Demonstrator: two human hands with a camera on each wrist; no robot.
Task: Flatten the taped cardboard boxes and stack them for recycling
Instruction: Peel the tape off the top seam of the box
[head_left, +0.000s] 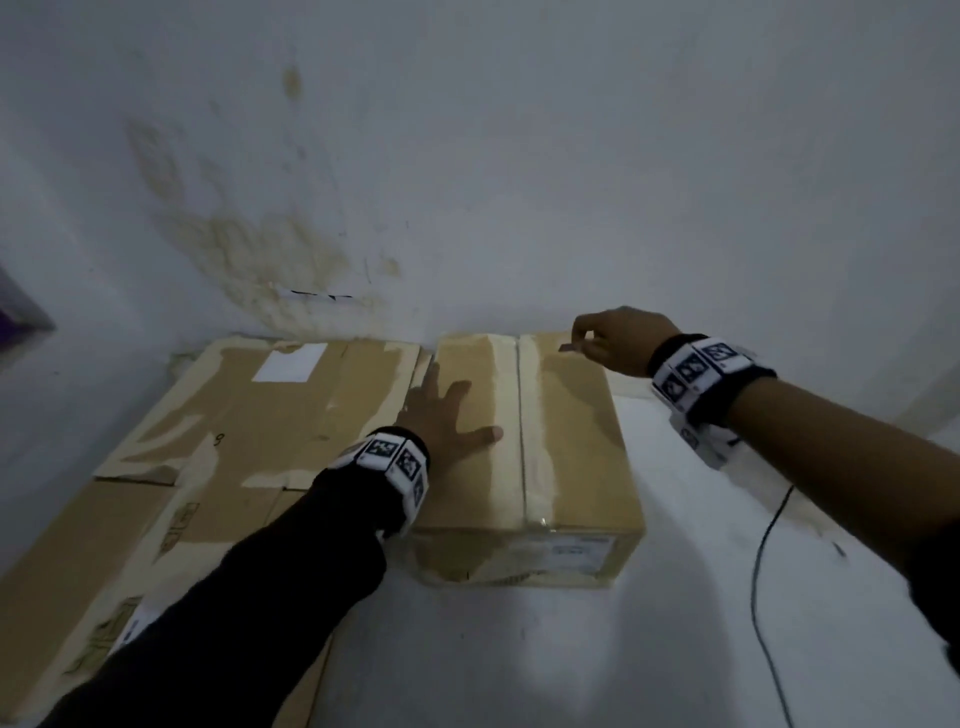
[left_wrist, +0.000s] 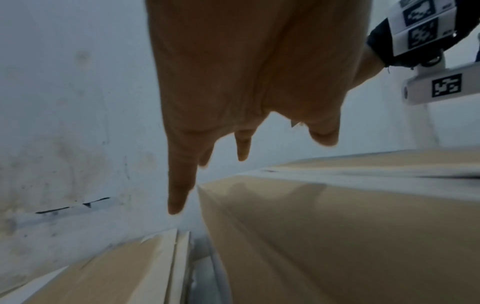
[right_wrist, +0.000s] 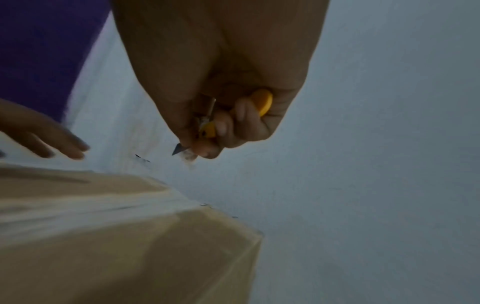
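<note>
Taped box (head_left: 566, 447) — left hand (head_left: 447, 415) flat, steadying; right hand (head_left: 615, 338) clenches yellow cutter (right_wrist: 261, 102) — slice shallow along the seam.

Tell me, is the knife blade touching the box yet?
Apart. The right wrist view shows the blade in the right hand with bare wall visible between its tip and the box below.

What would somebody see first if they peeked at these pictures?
Probably the taped cardboard box standing in the middle by the white wall, with the left hand spread flat on its top. Next, the right hand near the box's far right corner, gripping a yellow utility knife with its blade out. Flattened cardboard lies to the left of the box.
</note>
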